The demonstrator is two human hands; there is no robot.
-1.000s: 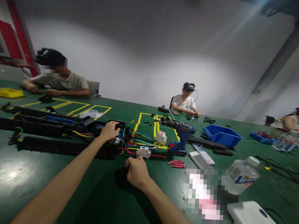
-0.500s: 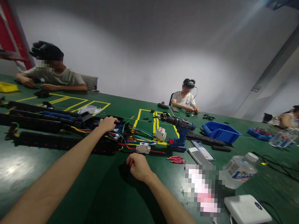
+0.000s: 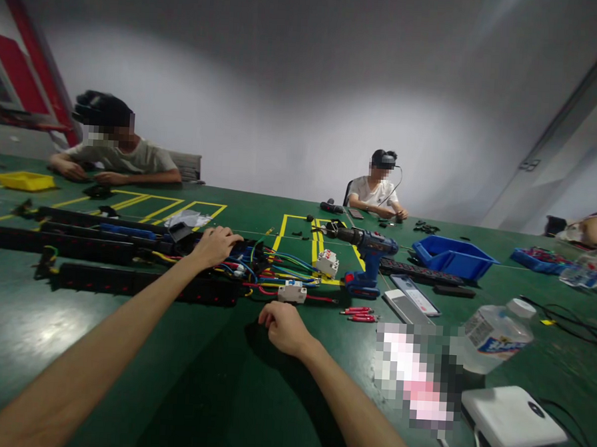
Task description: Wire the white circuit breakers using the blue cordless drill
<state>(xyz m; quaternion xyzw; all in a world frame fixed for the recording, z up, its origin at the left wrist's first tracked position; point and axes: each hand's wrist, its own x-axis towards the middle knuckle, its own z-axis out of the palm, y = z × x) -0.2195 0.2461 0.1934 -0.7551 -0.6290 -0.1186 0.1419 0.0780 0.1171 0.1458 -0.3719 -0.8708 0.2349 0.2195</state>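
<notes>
a: where are we keeping our hands?

b: our left hand [image 3: 216,244] is lying palm down on the bundle of coloured wires [image 3: 256,269], at the end of the long black power strips [image 3: 102,246]. its fingers are spreading over the wires, not clamping on anything that we can see.

a: and the right one?

b: our right hand [image 3: 284,326] is resting on the green counter [image 3: 121,354], curled into a loose fist. it is sitting just in front of the white circuit breaker [image 3: 291,291], near to it but not touching. we cannot tell if something small is inside the fist.

a: so the two hands are apart?

b: yes, well apart, with the wires lying between them.

a: what else are we seeing around?

b: a second white breaker [image 3: 328,262] is standing behind the first one, on the yellow tape lines. a blue cordless drill [image 3: 367,254] is standing upright beside it. two small red-handled tools [image 3: 358,314] are lying to the right of our fist, and two flat phones [image 3: 410,301] are lying further right. a clear water bottle [image 3: 497,333] is lying on its side, and a white box [image 3: 512,417] is sitting at the near edge with a cable. a blue bin [image 3: 453,257] is standing further back.

a: other people?

b: three people are sitting at the far side of the counter, each one busy with own hands.
</notes>
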